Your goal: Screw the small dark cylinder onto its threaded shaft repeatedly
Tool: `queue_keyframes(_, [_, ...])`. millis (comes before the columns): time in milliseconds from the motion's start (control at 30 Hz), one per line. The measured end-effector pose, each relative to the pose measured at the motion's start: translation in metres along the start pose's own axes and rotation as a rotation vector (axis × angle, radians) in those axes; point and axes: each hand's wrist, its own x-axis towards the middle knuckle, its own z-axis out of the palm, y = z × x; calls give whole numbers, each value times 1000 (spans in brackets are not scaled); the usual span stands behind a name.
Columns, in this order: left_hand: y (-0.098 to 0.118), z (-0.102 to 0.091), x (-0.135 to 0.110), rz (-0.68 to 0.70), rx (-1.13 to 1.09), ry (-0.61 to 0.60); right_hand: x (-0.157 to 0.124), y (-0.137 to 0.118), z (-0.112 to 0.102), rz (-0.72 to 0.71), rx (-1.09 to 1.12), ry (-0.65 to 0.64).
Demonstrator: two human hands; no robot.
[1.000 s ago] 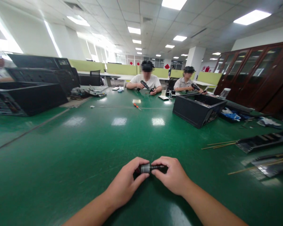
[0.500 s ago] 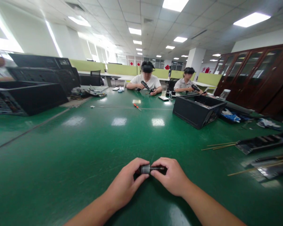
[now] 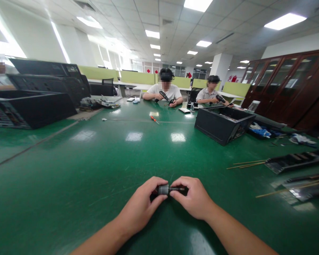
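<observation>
Both my hands meet low in the middle of the view over a green table (image 3: 95,170). My left hand (image 3: 142,207) is closed around the grey cylindrical end of a small dark tool (image 3: 164,190). My right hand (image 3: 194,198) pinches the thin dark bit (image 3: 177,189) that sticks out of that end. The rest of the tool is hidden inside my left fist.
A black open computer case (image 3: 223,124) stands right of centre, more black cases (image 3: 32,102) at far left. A red screwdriver (image 3: 154,120) lies mid-table. Dark panels and thin sticks (image 3: 292,161) lie at right. Two people sit across the table with tools.
</observation>
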Motion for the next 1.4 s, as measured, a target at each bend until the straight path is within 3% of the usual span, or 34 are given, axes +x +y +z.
queue_keyframes(1400, [-3,-1,-1,68,24,79,-1,0,-4,-43,-15,50])
